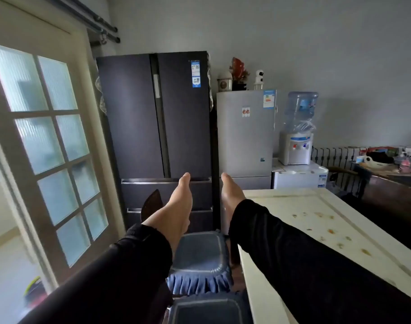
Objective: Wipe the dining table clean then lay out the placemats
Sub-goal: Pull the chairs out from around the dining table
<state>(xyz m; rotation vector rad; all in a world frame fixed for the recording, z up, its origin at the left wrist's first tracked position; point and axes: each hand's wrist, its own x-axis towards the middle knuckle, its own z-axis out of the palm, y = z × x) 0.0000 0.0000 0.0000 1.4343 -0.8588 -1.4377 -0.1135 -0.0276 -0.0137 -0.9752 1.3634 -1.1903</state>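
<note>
Both of your hands are empty: the left hand and the right hand are stretched straight out ahead of you, fingers extended and held together, thumbs up, palms facing each other across a gap, holding nothing and touching nothing.

Closest in, below and between your forearms, sit two chairs with blue fringed seat cushions, tucked against the table's near left edge. Your right sleeve crosses above the table's left margin.

The dining table lies to the right of both hands and lower than them, so your right hand is the nearer one by far. Its long axis runs away from you, from your right elbow toward the far right. Scattered orange and green food stains sit on the top, to the right of your right forearm and nearer you than its fingertips.

No cloth and no placemats show anywhere, so I judge wiping has not begun and you will need to find a cloth first.

Straight beyond your fingertips stands a dark fridge, with a silver fridge beside it to the right and a water dispenser further right
</note>
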